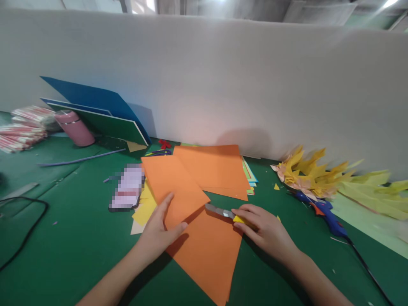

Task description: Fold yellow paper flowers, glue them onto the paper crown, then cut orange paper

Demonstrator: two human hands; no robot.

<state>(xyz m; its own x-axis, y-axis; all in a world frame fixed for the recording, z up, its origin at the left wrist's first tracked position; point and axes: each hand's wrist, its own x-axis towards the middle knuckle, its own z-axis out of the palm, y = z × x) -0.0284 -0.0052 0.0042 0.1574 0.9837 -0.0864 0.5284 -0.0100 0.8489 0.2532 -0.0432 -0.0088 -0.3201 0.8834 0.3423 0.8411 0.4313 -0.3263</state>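
My left hand (159,229) lies with spread fingers on a folded orange paper sheet (183,182), its thumb at the sheet's lower edge. That fold lies over a lower orange part (210,255), which reaches toward me; whether the two are one piece I cannot tell. My right hand (263,225) is closed around the yellow handle of a utility knife (228,213). The knife's grey blade points left, its tip by the right corner of the folded sheet. Another orange sheet (216,170) lies behind, on top of several coloured papers.
A phone (129,187) and yellow paper pieces (145,206) lie left of the orange sheets. Farther left stand a pink bottle (75,128) and leaning blue and green boards (105,123). At right are yellow paper leaves (312,170) and a blue glue gun (331,219) with its cord.
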